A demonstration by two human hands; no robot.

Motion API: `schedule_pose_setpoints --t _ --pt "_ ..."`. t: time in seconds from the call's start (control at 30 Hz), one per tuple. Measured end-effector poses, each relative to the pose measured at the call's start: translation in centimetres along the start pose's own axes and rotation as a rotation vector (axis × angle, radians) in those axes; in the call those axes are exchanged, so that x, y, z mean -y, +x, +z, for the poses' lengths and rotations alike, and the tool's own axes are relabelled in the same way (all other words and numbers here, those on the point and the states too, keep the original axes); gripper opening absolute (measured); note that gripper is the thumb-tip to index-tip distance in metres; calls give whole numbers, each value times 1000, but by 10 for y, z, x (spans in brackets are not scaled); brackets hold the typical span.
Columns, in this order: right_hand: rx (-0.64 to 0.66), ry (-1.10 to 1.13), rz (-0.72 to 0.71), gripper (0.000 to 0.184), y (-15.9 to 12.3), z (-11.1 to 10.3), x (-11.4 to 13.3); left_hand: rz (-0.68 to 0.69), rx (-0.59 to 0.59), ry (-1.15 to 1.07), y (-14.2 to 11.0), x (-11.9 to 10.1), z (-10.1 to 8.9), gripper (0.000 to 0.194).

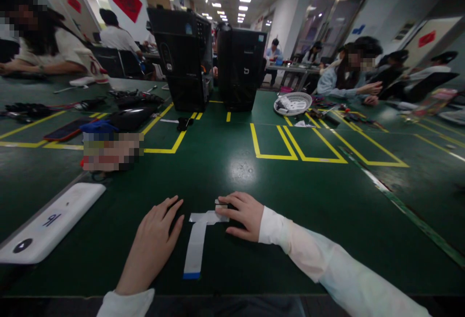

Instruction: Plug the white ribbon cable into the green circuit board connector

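Observation:
A flat white ribbon cable [195, 249] lies folded on the green table, with a blue strip at its near end. My left hand [154, 239] rests palm down just left of the cable, fingers stretched out and apart from it. Over the cable's upper right end lies my right hand [244, 216], its fingertips touching the white strip and its thumb held apart. Beside those fingertips is a small dark, thin piece [225, 205], partly covered, whose kind I cannot make out.
A white device [54, 222] lies at the left. Two black computer towers [181, 60] stand at the back. A white basket [293, 103] with parts sits right of them. Yellow tape [274, 156] marks the table. Cables and tools lie at far left. Other people sit around.

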State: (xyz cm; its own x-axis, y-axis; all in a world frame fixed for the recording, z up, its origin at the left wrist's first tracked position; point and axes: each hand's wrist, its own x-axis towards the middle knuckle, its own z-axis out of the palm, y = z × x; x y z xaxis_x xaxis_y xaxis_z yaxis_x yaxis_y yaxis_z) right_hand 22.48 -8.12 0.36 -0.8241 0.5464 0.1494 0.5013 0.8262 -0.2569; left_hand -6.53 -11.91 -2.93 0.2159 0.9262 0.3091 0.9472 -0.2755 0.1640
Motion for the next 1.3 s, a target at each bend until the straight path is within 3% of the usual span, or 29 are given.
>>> schedule_pose_setpoints --t 0.17,0.3,0.43,0.53,0.7,0.8,0.9,1.1,1.3 --pt "-38 7 14 64 -6 5 -7 -5 5 7 0 0 -1 52" --pt "-178 -79 184 64 -31 15 -48 -16 6 -2 1 -2 -3 51" --pt "-290 -259 545 64 -83 7 -111 -14 -7 -5 1 -4 -4 50" --pt "-350 -420 923 64 -139 -14 -147 -17 -11 3 1 -4 -3 51" --pt "-450 -488 1576 71 -239 -46 -172 -12 11 1 0 -2 -2 52" --pt "-515 -434 1799 72 -281 -54 -176 -16 16 0 0 -1 -1 52" --pt "-505 -355 1881 76 -298 -59 -174 -11 10 -4 -1 0 0 52" --pt "-391 -334 1884 77 -290 -66 -167 -12 16 8 1 -1 -1 52" --pt "-225 -384 1756 74 -301 -62 -170 -16 18 15 1 -2 -1 52"
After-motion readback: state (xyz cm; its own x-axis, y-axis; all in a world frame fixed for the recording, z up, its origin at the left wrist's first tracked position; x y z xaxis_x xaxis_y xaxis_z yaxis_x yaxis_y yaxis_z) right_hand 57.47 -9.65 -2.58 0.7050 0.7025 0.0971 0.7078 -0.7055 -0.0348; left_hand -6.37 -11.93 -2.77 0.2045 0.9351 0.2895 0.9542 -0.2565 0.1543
